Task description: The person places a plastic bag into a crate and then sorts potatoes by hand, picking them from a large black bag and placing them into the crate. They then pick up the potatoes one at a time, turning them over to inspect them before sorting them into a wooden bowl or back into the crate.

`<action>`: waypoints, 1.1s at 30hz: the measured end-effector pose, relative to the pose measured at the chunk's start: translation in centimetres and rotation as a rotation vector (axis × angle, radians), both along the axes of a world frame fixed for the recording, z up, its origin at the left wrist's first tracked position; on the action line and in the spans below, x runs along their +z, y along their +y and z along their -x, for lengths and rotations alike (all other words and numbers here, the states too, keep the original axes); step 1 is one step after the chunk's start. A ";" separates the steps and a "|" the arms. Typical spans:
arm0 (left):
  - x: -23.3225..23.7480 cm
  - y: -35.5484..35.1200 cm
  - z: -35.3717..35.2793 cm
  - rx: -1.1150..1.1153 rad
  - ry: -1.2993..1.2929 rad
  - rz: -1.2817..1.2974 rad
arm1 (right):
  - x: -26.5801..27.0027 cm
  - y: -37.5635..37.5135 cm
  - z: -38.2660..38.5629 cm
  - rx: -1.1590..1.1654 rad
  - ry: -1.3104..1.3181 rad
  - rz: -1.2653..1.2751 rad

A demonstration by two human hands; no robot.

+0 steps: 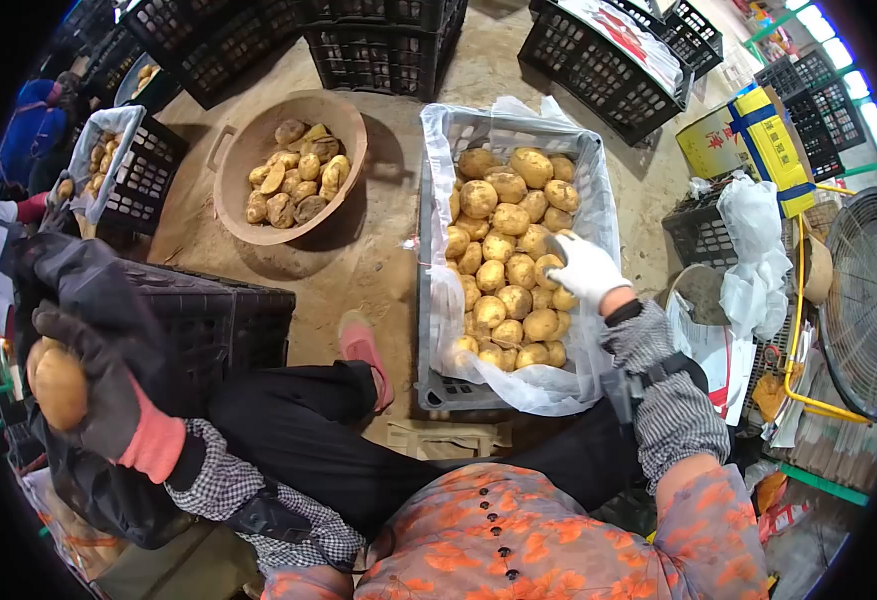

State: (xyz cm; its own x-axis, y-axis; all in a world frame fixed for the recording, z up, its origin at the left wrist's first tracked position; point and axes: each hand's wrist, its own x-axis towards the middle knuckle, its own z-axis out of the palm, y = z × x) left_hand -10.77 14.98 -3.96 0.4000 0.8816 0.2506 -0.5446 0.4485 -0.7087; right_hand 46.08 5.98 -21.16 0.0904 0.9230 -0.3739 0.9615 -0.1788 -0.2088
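My left hand (pixel 108 390), in a dark glove with a pink cuff, is closed around a potato (pixel 58 388) at the left, beside a black plastic sheet or bag. My right hand (pixel 588 272), in a white glove, reaches over the right side of a crate (pixel 423 370) lined with white plastic film (pixel 533 390). Its fingers are apart and touch or hover just above the potatoes (pixel 498 247) piled there; I see nothing held in them.
A brown basin (pixel 233 215) of smaller, darker potatoes stands beyond my foot. Black crates (pixel 378 50) are stacked at the back. On the right are a fan (pixel 863 300) and a yellow box (pixel 768 150). Another person (pixel 33 130) works at the far left beside a lined crate (pixel 143 175).
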 end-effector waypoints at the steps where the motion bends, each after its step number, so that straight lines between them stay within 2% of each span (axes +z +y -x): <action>1: 0.6 -1.1 -2.2 0.474 0.379 0.036 | -1.5 -0.1 0.7 -0.035 -0.121 0.156; 2: 1.1 -1.7 -4.1 0.950 0.755 0.074 | -2.9 -0.7 1.1 0.013 -0.185 0.197; 4: -2.4 -0.7 -5.3 0.753 1.134 -0.401 | -5.3 -1.3 1.3 0.074 -0.257 0.234; 5: -2.9 -0.6 -10.3 0.755 1.147 -0.375 | -6.2 -1.5 1.1 0.056 -0.248 0.164; 6: -5.0 -1.1 -13.2 0.586 1.103 -0.335 | -6.5 -1.2 0.9 0.042 -0.239 0.092; 7: -6.1 -2.1 -16.3 0.415 1.452 -0.257 | -5.7 -0.8 0.9 0.055 -0.241 0.093; 8: -5.8 -3.8 -20.7 0.416 1.774 -0.210 | -3.6 -0.1 1.0 -0.191 0.347 0.230; 9: -5.4 -4.5 -22.0 0.135 1.769 -0.372 | -1.0 0.6 1.1 -0.436 0.937 0.356; 11: -8.6 -6.3 -26.2 -0.072 1.758 -0.336 | 5.7 1.0 4.0 -0.215 1.174 0.208; 13: -10.6 -8.0 -27.8 -0.337 1.672 -0.341 | 7.9 0.0 5.4 -0.268 1.555 0.164; 14: -12.0 -8.5 -28.4 -0.350 1.604 -0.426 | 8.4 -0.4 5.4 -0.278 1.591 0.180; 15: -11.3 -8.5 -28.9 -0.350 1.611 -0.425 | 9.2 -0.8 5.8 -0.345 1.555 0.169; 17: -9.0 -8.4 -29.6 -0.431 1.428 -0.389 | 8.1 -1.3 5.9 -0.305 1.536 0.057; 18: -8.8 -8.5 -30.0 -0.312 1.491 -0.501 | 8.8 -1.3 6.3 -0.290 1.520 0.018; 21: -9.2 -8.0 -30.8 -0.305 1.466 -0.480 | 10.1 -1.5 6.4 -0.342 1.477 -0.074; 25: -8.2 -7.5 -31.4 -0.384 1.485 -0.583 | 12.0 -1.7 5.9 -0.380 1.357 -0.175; 26: -10.1 -7.4 -31.1 -0.473 1.375 -0.570 | 12.3 -1.7 6.3 -0.433 1.273 -0.228; 27: -10.6 -7.3 -30.9 -0.481 1.374 -0.576 | 12.2 -1.8 6.1 -0.441 1.273 -0.233; 30: -10.3 -7.2 -30.7 -0.486 1.279 -0.558 | 12.1 -1.8 5.9 -0.497 1.245 -0.244; 32: -8.0 -7.7 -31.1 -0.188 1.670 -0.569 | 12.9 -1.7 6.7 -0.380 1.208 -0.073; 33: -8.5 -7.8 -30.8 -0.183 1.671 -0.563 | 13.1 -1.7 7.2 -0.320 1.187 0.014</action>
